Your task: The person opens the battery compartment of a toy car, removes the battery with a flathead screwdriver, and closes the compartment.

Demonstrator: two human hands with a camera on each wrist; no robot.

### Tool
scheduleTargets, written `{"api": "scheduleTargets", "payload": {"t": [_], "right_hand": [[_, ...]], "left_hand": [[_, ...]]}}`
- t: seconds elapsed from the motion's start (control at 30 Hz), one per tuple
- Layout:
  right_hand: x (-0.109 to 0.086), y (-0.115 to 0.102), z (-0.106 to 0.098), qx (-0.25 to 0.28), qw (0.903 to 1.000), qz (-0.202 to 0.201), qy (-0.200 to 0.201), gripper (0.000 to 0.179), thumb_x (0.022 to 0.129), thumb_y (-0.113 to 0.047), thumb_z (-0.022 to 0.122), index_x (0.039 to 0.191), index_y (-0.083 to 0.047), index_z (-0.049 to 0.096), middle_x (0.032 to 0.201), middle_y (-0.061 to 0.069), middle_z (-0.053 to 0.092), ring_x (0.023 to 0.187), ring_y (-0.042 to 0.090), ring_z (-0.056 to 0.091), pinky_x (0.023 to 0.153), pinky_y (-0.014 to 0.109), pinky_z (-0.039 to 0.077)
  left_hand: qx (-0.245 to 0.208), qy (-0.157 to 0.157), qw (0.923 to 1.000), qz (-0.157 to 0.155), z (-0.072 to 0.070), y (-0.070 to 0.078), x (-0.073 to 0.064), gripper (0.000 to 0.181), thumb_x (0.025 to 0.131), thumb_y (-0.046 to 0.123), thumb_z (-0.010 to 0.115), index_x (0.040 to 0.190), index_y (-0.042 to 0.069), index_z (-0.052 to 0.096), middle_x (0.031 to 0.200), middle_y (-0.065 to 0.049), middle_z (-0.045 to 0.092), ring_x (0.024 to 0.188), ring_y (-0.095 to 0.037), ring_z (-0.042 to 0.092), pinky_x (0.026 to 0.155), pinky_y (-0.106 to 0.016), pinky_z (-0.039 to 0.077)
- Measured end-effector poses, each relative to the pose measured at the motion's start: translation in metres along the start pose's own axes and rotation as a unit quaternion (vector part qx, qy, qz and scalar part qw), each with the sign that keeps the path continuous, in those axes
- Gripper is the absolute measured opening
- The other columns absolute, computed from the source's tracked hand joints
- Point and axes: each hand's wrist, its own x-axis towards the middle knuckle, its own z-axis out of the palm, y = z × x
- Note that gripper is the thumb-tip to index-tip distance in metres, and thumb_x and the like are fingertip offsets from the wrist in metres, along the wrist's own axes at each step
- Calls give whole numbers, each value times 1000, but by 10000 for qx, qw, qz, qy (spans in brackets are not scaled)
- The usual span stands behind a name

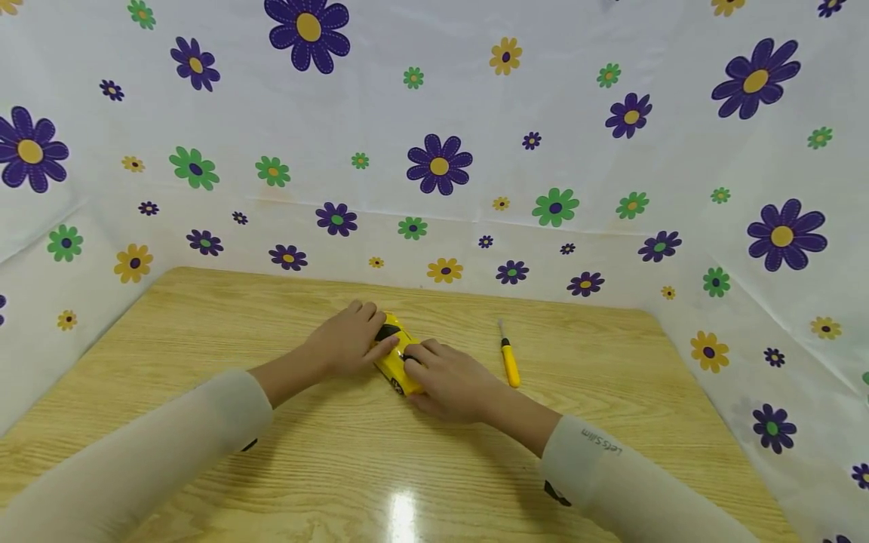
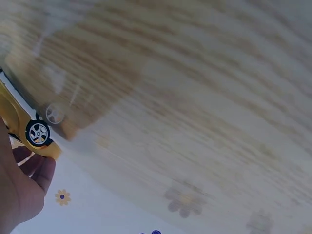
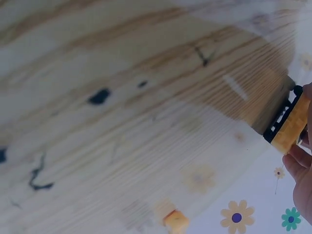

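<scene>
A yellow toy car [image 1: 392,367] with black windows stands on the wooden table, between both hands. My left hand [image 1: 348,341] grips its far end, the thumb lying across the top. At the near end, my right hand [image 1: 451,383] holds the car with bent fingers, hiding much of that end. The left wrist view has the car's side [image 2: 19,117] with a silver-spoked wheel and the left hand [image 2: 22,190] around its end. In the right wrist view, the car's black-trimmed end [image 3: 290,127] shows beside the right hand [image 3: 302,180].
A screwdriver [image 1: 511,366] with a yellow handle lies on the table [image 1: 326,475] to the right of the car, its tip pointing away. White flower-printed cloth [image 1: 475,105] rises behind the table and along both sides. Light glares off the table's near part.
</scene>
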Motion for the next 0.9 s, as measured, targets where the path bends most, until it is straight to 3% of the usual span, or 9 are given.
{"api": "scheduleTargets", "payload": {"t": [0.23, 0.43, 0.7, 0.9], "right_hand": [[-7, 5, -2, 222, 9997, -25, 14, 27, 100, -37, 65, 110, -15, 53, 141, 6, 54, 126, 23, 53, 109, 33, 49], [-6, 5, -4, 232, 9997, -65, 103, 28, 102, -38, 63, 115, -15, 54, 138, 5, 56, 125, 22, 54, 109, 34, 49], [-1, -4, -6, 92, 9989, 439, 130, 47, 103, -45, 59, 138, -14, 53, 135, 4, 57, 123, 25, 55, 104, 40, 52], [5, -13, -5, 67, 9955, 941, -69, 53, 103, -48, 59, 142, -14, 51, 138, 7, 54, 120, 28, 55, 102, 43, 54]], "left_hand": [[134, -53, 9997, -180, -4, 11, -4, 59, 109, 53, 36, 121, 1, 61, 111, -15, 59, 99, -31, 53, 90, -44, 54], [-61, -147, 9997, -180, -7, 4, -4, 62, 108, 56, 37, 124, 2, 62, 115, -13, 60, 100, -29, 55, 89, -43, 56], [-346, -240, 9955, 851, -11, -27, 0, 68, 105, 62, 37, 148, 10, 51, 143, -11, 54, 130, -30, 51, 112, -47, 47], [-168, -335, 9896, 1387, -11, -41, 3, 72, 102, 67, 40, 150, 14, 48, 146, -9, 52, 131, -28, 51, 112, -46, 47]]}}
